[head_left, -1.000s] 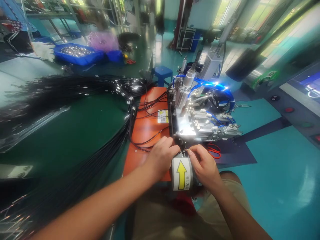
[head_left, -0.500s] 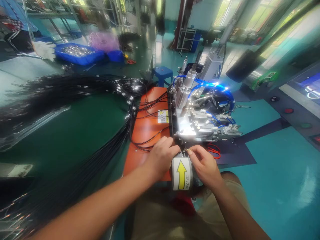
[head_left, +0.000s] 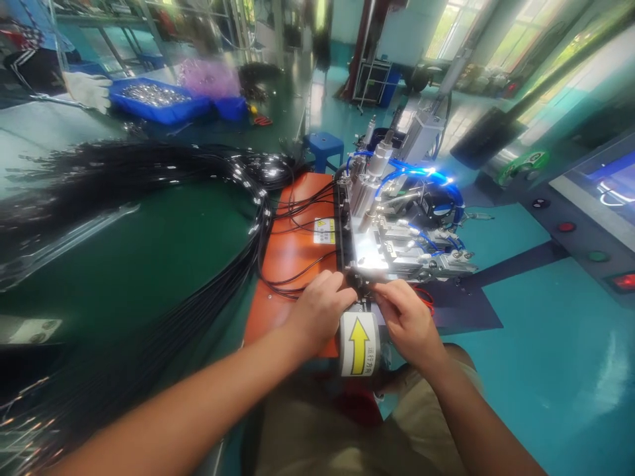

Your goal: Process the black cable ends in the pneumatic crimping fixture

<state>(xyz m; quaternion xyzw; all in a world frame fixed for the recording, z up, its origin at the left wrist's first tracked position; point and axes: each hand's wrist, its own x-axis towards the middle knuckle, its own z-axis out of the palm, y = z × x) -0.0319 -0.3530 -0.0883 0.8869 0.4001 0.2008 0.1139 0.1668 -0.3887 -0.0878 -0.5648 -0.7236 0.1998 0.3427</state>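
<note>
Head view: both my hands meet at the near end of the pneumatic machine (head_left: pixel 370 248), just beyond the yellow arrow label (head_left: pixel 360 344). Left hand (head_left: pixel 322 311): fingers curled in, thumb and index at the dark slot. Right hand (head_left: pixel 409 324) opposite, thumb and fingertips drawn together. Can't tell what, if anything, either one pinches; spot's too dark and small. Black cables (head_left: pixel 218 284) sit bundled over the green tabletop (head_left: pixel 208 211), several crossing the orange plate (head_left: pixel 292 248) to the machine's left edge. Blue air tubes (head_left: pixel 455 192) arch above. Red loop (head_left: pixel 425 297) just past right hand.
</note>
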